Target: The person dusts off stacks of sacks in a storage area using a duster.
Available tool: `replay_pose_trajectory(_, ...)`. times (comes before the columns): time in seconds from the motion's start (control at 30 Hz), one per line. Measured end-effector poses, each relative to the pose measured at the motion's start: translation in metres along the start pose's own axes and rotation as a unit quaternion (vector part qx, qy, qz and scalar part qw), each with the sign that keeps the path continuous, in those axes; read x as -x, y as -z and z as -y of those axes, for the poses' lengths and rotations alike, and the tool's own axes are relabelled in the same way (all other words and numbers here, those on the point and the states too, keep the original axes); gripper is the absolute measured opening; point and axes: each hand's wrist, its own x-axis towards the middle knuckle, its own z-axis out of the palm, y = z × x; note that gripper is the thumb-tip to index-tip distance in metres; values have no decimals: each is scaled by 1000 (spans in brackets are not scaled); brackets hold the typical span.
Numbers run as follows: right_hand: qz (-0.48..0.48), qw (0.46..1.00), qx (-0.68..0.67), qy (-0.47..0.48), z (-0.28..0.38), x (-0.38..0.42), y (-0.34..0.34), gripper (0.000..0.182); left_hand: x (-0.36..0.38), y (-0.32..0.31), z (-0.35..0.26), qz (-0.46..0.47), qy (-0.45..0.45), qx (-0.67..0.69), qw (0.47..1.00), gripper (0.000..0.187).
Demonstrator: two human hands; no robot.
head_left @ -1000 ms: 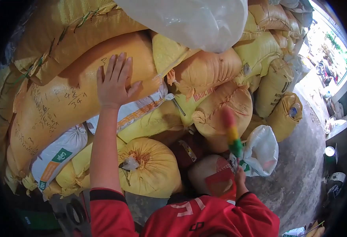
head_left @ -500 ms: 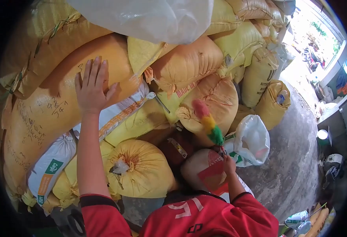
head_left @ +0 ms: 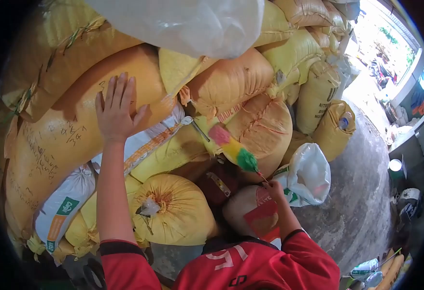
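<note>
My left hand [head_left: 118, 113] lies flat with fingers spread on a large orange-yellow sack [head_left: 72, 121] marked with handwritten figures. In my right hand [head_left: 274, 189] is the thin handle of a feather-like duster [head_left: 233, 149], coloured pink, yellow and green. The duster's head points up and left, overlapping the front of a round, tied orange sack [head_left: 265, 128]. Below my left hand, a white sack with an orange stripe [head_left: 151, 135] is wedged among the yellow ones. A tied yellow sack [head_left: 173, 212] bulges between my forearms.
More filled sacks [head_left: 241, 72] are stacked ahead, with a translucent white plastic bag [head_left: 188, 24] on top. An open white sack [head_left: 311, 174] stands right of my right hand. Grey concrete floor [head_left: 354, 203] stretches along the right toward a bright doorway [head_left: 381, 48].
The duster has swung left and lower, its head now further from upright. My right hand has shifted slightly left and up. My left hand stays on the large sack.
</note>
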Motion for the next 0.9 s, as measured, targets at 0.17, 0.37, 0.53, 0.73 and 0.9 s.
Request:
replay_pose_trajectory(0.17,-99,906,-352,-213,-90,-53,-38,39,0,0,2,-4,4,12,1000,61)
replay_pose_trajectory(0.37,-122,849,-490,-158,-37,-44,-42,38,-1,4,1,5,10,20,1000,61)
replay_pose_trajectory(0.53,326,611,-665,-279,145,42,27,29,1,1,4,3,10,26,1000,60)
replay_pose_trajectory(0.73,370,422,-760,-326,213,3,-7,20,1,2,1,4,9,23,1000,60)
replay_pose_trajectory(0.9,290,578,-697,-310,231,37,-89,22,1,2,1,-7,11,30,999,61)
